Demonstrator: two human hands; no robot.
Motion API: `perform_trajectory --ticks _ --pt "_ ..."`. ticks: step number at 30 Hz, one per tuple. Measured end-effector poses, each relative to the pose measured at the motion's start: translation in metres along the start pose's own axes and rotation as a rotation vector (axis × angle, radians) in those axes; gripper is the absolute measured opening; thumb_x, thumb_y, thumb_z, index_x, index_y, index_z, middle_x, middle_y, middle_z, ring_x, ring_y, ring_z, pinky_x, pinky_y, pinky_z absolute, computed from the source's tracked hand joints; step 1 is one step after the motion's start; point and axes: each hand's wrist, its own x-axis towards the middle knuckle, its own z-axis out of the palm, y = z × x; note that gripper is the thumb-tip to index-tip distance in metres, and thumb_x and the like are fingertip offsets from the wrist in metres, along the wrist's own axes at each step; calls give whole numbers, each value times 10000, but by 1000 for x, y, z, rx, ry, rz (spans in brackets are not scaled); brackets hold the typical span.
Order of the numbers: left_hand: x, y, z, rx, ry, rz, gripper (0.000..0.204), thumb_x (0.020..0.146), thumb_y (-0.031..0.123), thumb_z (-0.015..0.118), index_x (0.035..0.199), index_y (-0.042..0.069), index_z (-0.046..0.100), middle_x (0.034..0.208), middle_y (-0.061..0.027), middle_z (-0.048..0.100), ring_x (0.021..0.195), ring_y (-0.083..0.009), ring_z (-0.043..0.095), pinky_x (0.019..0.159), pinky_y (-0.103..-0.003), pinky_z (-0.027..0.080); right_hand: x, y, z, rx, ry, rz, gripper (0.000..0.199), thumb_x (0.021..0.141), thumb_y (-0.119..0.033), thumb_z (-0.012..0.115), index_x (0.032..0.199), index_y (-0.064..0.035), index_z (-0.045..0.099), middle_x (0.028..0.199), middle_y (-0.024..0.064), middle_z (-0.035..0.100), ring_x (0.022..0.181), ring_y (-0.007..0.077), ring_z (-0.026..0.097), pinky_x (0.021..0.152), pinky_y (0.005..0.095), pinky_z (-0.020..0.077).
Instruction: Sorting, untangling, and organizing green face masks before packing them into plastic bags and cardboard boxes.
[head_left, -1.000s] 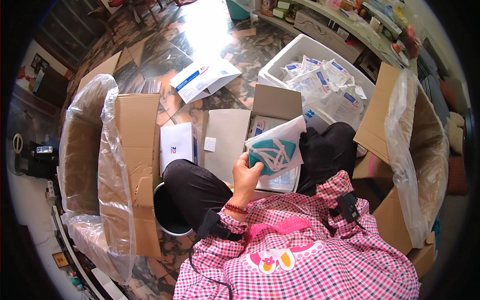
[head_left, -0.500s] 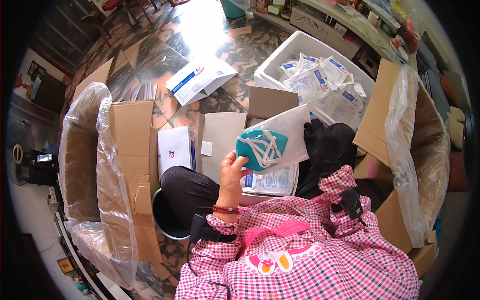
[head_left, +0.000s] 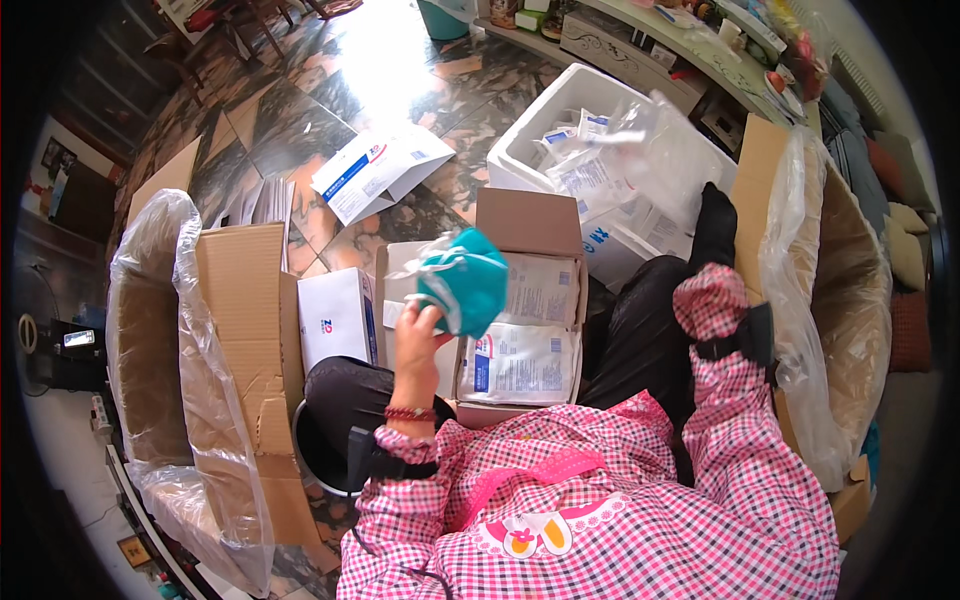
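Left hand (head_left: 417, 345) pinches a teal mask (head_left: 475, 285) low on one side, thumb against fingers, holding it in the air over the left edge of the open carton (head_left: 510, 412). The right hand (head_left: 713, 228), dark as if gloved, reaches toward the near right side of the white foam box (head_left: 512, 163), next to a clear bag (head_left: 680, 150); whether its fingers grip the bag or are spread free of it, I cannot tell.

With the mask held only at its edge, a loose pinch could let it tip and drop onto the carton's flap or the packets (head_left: 520, 360) inside. Its white straps (head_left: 412, 266) hang loose and might catch on the fingers or the carton's left edge. The bag looks light and the foam box well filled, so a careless release could send it over the right edge. The plastic liner (head_left: 790, 290) beside the right sleeve could snag the cuff.

Motion blur softens the straps and bag, so I cannot say whether the bag holds anything. The right fingertips are hard to make out, the mask's far face is turned away, the mask and left hand cover part of the carton's left edge, and the foam box's bottom lies beneath its contents.
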Motion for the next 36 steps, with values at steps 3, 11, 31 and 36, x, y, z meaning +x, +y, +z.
perform_trajectory --ticks 3,11,31,36 --pt "22 -4 25 122 -176 -1 305 946 158 575 1229 42 580 1139 -78 661 955 -178 666 808 -342 565 17 21 -2 124 80 20 313 960 -203 616 1211 -15 615 1138 163 628 1022 311 619 873 391 493" --pt "13 -27 34 771 -107 330 378 906 152 693 1230 10 561 1153 -155 685 1106 -264 649 871 -375 555 -15 20 81 141 436 -410 340 1006 -212 585 1280 -12 591 1204 201 646 1078 311 634 988 357 474" --pt "-62 -17 -12 386 -216 207 255 918 84 717 1150 0 649 999 -73 705 894 -129 665 808 -257 542 -170 -71 86 28 -920 -225 440 790 -285 777 1167 -70 707 1074 191 709 970 347 688 868 417 530" --pt "-69 -21 -2 256 -249 222 160 923 70 711 1062 3 669 901 -21 696 835 -64 630 723 -213 507 -178 -87 89 97 -885 -267 428 803 -319 770 1147 -73 703 1041 179 711 937 352 685 833 419 533"
